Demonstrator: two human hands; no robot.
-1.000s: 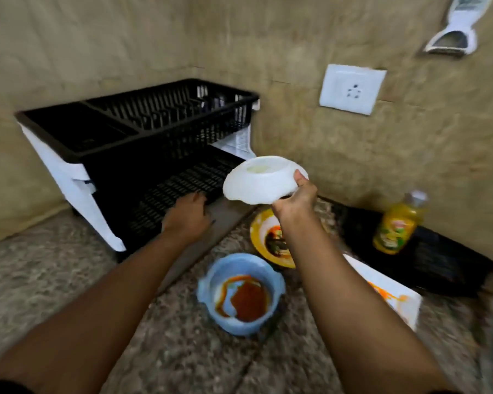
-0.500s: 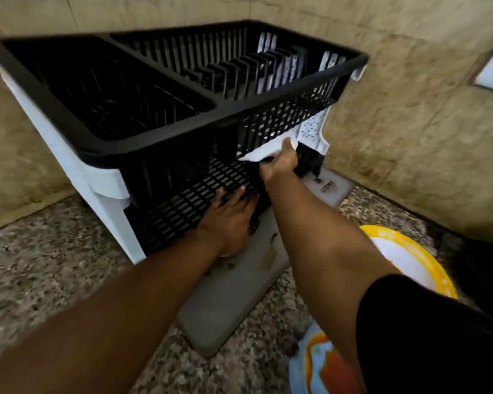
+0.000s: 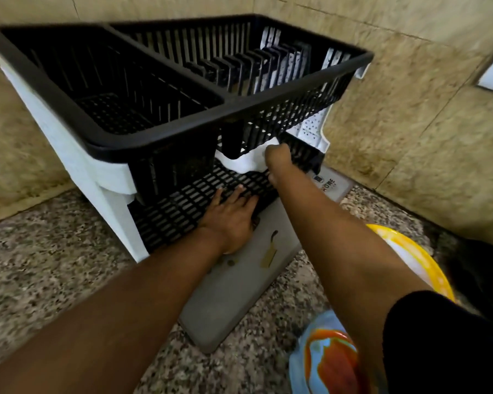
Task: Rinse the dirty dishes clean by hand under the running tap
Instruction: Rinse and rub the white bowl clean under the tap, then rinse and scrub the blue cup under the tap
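Observation:
My right hand (image 3: 278, 163) grips the rim of a white bowl (image 3: 244, 162) inside the lower shelf of the black two-tier dish rack (image 3: 165, 132). The bowl lies upside down, partly hidden under the upper basket. My left hand (image 3: 231, 216) rests flat with spread fingers on the front edge of the lower shelf. A blue bowl (image 3: 325, 362) smeared with red-orange sauce sits at the bottom right, and a yellow-rimmed plate (image 3: 416, 257) lies behind my right arm.
The rack stands on a grey drip tray (image 3: 228, 297) on a speckled granite counter (image 3: 40, 274), in a corner of beige tiled walls. A dark object sits at the far right edge. A white wall socket shows at the right.
My right hand has pushed the white bowl deeper into the lower shelf of the rack. The left hand stays on the shelf's front edge. The camera has moved closer to the rack.

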